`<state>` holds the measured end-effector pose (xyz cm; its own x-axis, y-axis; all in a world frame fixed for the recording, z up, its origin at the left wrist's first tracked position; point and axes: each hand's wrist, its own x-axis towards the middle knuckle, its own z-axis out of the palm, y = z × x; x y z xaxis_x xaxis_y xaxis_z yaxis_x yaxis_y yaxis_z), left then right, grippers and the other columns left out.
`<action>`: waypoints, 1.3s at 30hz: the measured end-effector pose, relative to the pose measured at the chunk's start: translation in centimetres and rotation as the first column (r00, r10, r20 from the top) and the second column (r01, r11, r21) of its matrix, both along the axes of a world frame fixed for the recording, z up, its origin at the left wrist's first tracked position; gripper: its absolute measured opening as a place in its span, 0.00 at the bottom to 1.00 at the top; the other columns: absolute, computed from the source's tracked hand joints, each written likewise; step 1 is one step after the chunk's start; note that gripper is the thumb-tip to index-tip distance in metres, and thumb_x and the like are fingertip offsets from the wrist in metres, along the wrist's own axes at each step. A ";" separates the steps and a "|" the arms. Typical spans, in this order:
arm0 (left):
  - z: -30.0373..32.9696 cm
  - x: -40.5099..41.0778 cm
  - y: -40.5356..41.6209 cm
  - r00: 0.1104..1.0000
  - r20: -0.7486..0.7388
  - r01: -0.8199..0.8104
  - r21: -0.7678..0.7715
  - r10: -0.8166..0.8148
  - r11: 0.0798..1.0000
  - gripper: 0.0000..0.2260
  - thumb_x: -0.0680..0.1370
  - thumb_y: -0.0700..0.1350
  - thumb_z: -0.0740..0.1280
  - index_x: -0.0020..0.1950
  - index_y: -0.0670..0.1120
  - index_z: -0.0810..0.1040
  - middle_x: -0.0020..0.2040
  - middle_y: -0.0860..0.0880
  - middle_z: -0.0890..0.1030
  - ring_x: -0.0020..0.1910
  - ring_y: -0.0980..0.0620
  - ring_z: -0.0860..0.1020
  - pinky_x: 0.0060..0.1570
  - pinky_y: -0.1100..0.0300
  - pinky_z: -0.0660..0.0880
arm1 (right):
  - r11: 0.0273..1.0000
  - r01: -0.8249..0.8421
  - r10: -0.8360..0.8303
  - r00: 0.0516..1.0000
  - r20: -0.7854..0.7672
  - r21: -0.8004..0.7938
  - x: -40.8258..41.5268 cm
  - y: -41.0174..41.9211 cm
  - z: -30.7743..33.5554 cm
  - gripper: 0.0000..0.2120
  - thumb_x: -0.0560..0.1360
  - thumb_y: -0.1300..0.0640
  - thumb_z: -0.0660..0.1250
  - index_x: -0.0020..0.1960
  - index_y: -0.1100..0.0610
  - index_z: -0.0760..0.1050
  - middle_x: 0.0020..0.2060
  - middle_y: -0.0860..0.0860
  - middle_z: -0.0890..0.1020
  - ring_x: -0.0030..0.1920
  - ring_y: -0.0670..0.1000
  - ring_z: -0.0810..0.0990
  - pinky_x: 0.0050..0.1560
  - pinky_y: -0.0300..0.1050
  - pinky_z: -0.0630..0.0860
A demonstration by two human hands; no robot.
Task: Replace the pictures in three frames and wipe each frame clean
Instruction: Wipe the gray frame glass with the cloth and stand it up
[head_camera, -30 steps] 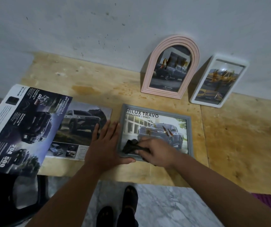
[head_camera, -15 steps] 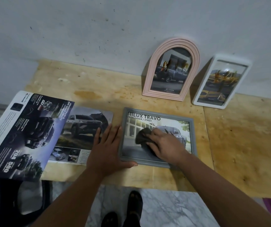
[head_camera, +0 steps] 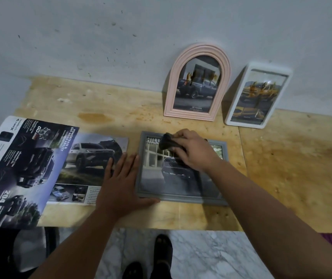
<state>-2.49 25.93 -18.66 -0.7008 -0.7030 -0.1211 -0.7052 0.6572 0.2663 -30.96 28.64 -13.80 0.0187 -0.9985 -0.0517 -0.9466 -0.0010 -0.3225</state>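
A grey rectangular frame with a truck picture lies flat on the wooden table. My right hand grips a dark cloth and presses it on the frame's glass near the top left. My left hand lies flat with straight fingers against the frame's left edge, thumb along its front edge. A pink arched frame and a white rectangular frame, each holding a truck picture, lean against the wall at the back.
A car brochure page lies left of the grey frame, partly under my left hand. A larger dark brochure overhangs the table's left front edge. Below the table are a marble floor and dark footwear.
My right hand has moved the cloth from the frame's lower left across the glass up to its top left. My left hand has stayed flat against the frame's left edge.
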 end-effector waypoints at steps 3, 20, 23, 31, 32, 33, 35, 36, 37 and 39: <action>0.0 0.0 0.0 1.000 0.002 -0.007 -0.001 0.007 1.000 0.61 0.64 0.86 0.53 0.84 0.44 0.51 0.84 0.47 0.51 0.83 0.47 0.45 0.79 0.36 0.46 | 0.997 -0.073 0.072 0.985 -0.159 0.001 1.3 0.7 -1.8 0.21 0.81 0.46 0.57 0.66 0.54 0.79 0.61 0.52 0.79 0.55 0.57 0.75 0.51 0.58 0.77; 0.2 0.0 0.0 1.000 0.023 -0.003 -0.002 0.003 1.000 0.61 0.64 0.86 0.51 0.84 0.45 0.49 0.84 0.46 0.51 0.83 0.46 0.45 0.79 0.37 0.47 | 0.987 0.162 -0.155 0.918 0.364 0.010 0.8 2.8 2.1 0.09 0.82 0.50 0.63 0.50 0.52 0.80 0.42 0.47 0.81 0.42 0.49 0.80 0.45 0.53 0.78; 0.1 0.0 0.0 1.000 0.022 0.000 -0.007 0.000 1.000 0.61 0.64 0.86 0.52 0.84 0.45 0.49 0.84 0.47 0.51 0.83 0.47 0.45 0.79 0.37 0.47 | 0.996 0.080 -0.073 0.988 0.138 -0.048 0.8 0.0 0.0 0.12 0.81 0.49 0.61 0.56 0.54 0.80 0.49 0.50 0.81 0.49 0.54 0.78 0.47 0.55 0.78; -0.1 0.1 -0.1 1.000 0.012 0.009 -0.008 -0.009 1.000 0.61 0.65 0.85 0.53 0.83 0.43 0.53 0.84 0.45 0.54 0.83 0.45 0.49 0.79 0.35 0.48 | 0.982 -0.150 0.155 0.987 0.032 -0.116 4.1 7.5 -2.7 0.14 0.82 0.51 0.62 0.64 0.55 0.79 0.55 0.51 0.81 0.52 0.53 0.76 0.48 0.49 0.75; -0.1 0.1 -0.1 1.000 0.009 0.011 -0.005 -0.011 1.000 0.61 0.65 0.86 0.53 0.83 0.43 0.53 0.84 0.45 0.54 0.83 0.45 0.49 0.79 0.35 0.48 | 0.979 -0.181 0.188 0.980 0.069 -0.097 4.4 8.6 -2.4 0.13 0.81 0.52 0.63 0.63 0.54 0.79 0.55 0.50 0.82 0.52 0.52 0.76 0.49 0.47 0.74; -0.1 0.1 -0.1 1.000 0.009 0.011 -0.005 -0.011 1.000 0.61 0.65 0.86 0.53 0.83 0.43 0.53 0.84 0.45 0.54 0.83 0.45 0.49 0.79 0.35 0.49 | 0.977 -0.197 0.205 0.972 0.114 -0.079 4.5 9.5 -2.0 0.12 0.81 0.53 0.65 0.61 0.54 0.80 0.55 0.49 0.82 0.51 0.51 0.76 0.49 0.45 0.73; 0.0 0.1 -0.1 1.000 0.013 0.010 -0.005 -0.010 1.000 0.61 0.65 0.86 0.53 0.83 0.43 0.54 0.83 0.45 0.55 0.83 0.45 0.49 0.78 0.35 0.49 | 0.992 -0.128 0.128 0.957 0.259 -0.014 4.7 10.3 -0.8 0.07 0.81 0.55 0.66 0.56 0.54 0.81 0.50 0.47 0.82 0.49 0.49 0.77 0.48 0.44 0.73; 0.1 0.0 -0.1 1.000 0.014 0.008 -0.005 -0.008 1.000 0.61 0.65 0.86 0.53 0.83 0.43 0.54 0.83 0.45 0.55 0.83 0.45 0.49 0.79 0.35 0.49 | 0.997 -0.029 0.002 0.927 0.375 0.067 4.7 10.1 0.1 0.06 0.82 0.55 0.66 0.53 0.55 0.81 0.45 0.47 0.82 0.46 0.48 0.78 0.47 0.46 0.75; 0.1 0.0 -0.1 1.000 0.013 0.006 -0.003 -0.006 1.000 0.61 0.64 0.86 0.53 0.83 0.43 0.54 0.83 0.45 0.55 0.83 0.45 0.49 0.79 0.35 0.49 | 0.982 0.095 -0.168 0.842 0.513 0.166 4.5 9.8 1.0 0.07 0.83 0.56 0.65 0.50 0.56 0.82 0.42 0.48 0.83 0.43 0.49 0.80 0.44 0.48 0.77; 0.1 0.0 -0.1 1.000 0.011 0.003 -0.002 -0.003 1.000 0.61 0.64 0.86 0.53 0.83 0.43 0.53 0.84 0.45 0.54 0.83 0.45 0.48 0.79 0.36 0.48 | 0.879 0.335 -0.466 0.458 0.757 0.339 3.9 8.7 2.6 0.09 0.83 0.58 0.65 0.49 0.61 0.82 0.37 0.53 0.85 0.36 0.51 0.84 0.35 0.45 0.80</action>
